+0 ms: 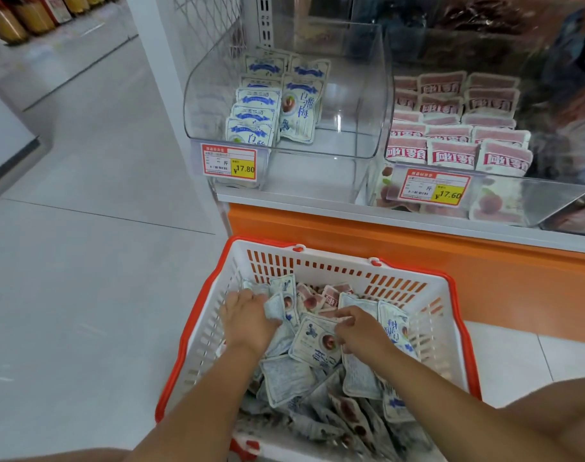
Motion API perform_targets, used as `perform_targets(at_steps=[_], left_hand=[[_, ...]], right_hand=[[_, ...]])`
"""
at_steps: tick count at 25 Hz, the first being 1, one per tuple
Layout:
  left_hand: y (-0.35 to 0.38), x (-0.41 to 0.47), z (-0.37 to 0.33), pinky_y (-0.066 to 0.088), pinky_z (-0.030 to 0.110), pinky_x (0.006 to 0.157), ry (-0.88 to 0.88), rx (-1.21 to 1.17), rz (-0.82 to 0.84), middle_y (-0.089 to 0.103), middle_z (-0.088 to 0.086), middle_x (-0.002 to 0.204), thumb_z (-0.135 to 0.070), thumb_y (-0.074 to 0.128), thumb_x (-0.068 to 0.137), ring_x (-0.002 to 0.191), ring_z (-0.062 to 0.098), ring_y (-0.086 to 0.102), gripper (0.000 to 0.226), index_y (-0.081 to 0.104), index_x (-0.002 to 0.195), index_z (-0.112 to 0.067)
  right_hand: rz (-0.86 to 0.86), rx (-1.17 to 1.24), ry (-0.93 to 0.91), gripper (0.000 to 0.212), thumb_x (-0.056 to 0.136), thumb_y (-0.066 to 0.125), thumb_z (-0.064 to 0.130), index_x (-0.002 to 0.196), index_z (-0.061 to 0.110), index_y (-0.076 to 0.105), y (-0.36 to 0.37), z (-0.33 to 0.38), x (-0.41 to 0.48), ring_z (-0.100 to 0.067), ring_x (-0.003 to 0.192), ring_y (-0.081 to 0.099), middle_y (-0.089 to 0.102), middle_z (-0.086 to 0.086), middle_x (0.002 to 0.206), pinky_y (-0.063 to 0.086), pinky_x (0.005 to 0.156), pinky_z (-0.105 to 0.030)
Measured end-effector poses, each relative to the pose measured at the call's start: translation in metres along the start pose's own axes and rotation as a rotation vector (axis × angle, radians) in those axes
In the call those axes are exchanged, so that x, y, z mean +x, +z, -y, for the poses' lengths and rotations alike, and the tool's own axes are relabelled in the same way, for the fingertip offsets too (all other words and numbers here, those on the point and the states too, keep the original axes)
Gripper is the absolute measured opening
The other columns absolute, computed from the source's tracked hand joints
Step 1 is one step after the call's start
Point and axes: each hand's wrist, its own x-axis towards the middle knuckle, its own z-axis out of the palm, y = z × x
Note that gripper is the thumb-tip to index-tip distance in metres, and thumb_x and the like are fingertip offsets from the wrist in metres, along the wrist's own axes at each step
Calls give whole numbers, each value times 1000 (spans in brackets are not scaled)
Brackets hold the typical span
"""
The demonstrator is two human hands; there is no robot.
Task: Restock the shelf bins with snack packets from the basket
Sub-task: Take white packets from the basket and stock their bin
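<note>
A white basket with an orange rim [321, 258] stands on the floor below the shelf, full of white-and-blue snack packets [286, 378] and a few pink ones [331, 295]. Both my hands are inside it. My left hand [247, 320] grips a bunch of white-and-blue packets at the basket's left. My right hand [359, 331] pinches the edge of a white-and-blue packet [313, 340] in the middle. Above, a clear shelf bin [368, 95] holds rows of the same white-and-blue packets [254, 111] on its left side; its right side is bare.
A second clear bin [551, 195] to the right is packed with pink packets [451, 151]. Price tags [229, 161] hang on both bin fronts. An orange shelf base [418, 248] runs behind the basket. Grey tiled floor [84, 261] lies to the left.
</note>
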Motion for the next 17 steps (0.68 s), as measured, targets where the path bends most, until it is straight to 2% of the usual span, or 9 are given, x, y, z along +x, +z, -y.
perform_targets(at_steps=[3,5,6,8,10,12,13,15,17], left_hand=[[-10,-16,-3,41,27,86,-67,-419,13,66,-4,114,-37,76,79,104,17,56,33,70,109,-27],[-15,-30,-9,45,25,72,44,-608,-8,69,-8,92,-26,78,77,83,10,60,12,72,88,-24],[-18,-38,-11,48,26,73,156,-609,1,68,-11,87,-21,78,78,81,5,60,8,73,83,-25],[-24,-49,-12,49,27,87,394,-564,65,67,-22,95,-9,75,78,95,-6,58,20,76,81,-29],[-32,-56,-12,35,16,104,503,-556,48,57,-31,113,3,69,75,117,-17,41,38,76,89,-33],[-45,-66,-12,24,3,103,342,-713,-53,48,-26,128,3,64,78,128,-13,32,47,68,108,-33],[-55,-69,-11,29,4,99,200,-855,-50,47,-20,131,-2,64,83,128,-7,38,46,61,119,-32],[-69,-68,-12,47,14,89,-30,-1195,131,53,-10,131,-13,64,91,118,6,56,47,49,133,-29],[-74,-66,-15,57,27,84,-95,-1379,270,64,-2,124,-16,63,93,108,15,66,43,53,134,-22]], right_hand=[[99,271,145,28,99,53,24,122,9,57,12,6,-2,-28,77,69,70,-17,99,60,75,-42],[240,487,281,51,96,52,50,117,3,54,18,12,-6,-33,81,71,69,-22,103,61,75,-44],[286,581,319,55,94,52,56,111,4,53,20,15,-8,-34,84,71,68,-21,105,60,75,-43],[310,737,286,35,96,57,40,102,6,56,24,22,-11,-26,80,69,65,-13,100,59,71,-36],[304,794,176,10,97,58,17,100,8,62,22,28,-10,-17,71,63,66,-6,86,52,60,-29],[307,843,44,11,95,58,10,104,10,64,13,34,-11,-17,73,65,72,-4,87,50,61,-29],[306,874,-15,13,94,58,6,105,9,64,7,39,-13,-18,76,69,74,-6,91,53,62,-30],[299,924,-99,21,90,59,-2,108,8,63,-2,48,-19,-19,78,72,75,-10,96,58,61,-29],[313,902,-145,31,87,61,-6,116,5,60,-4,51,-22,-26,87,72,72,-17,106,59,67,-31]])
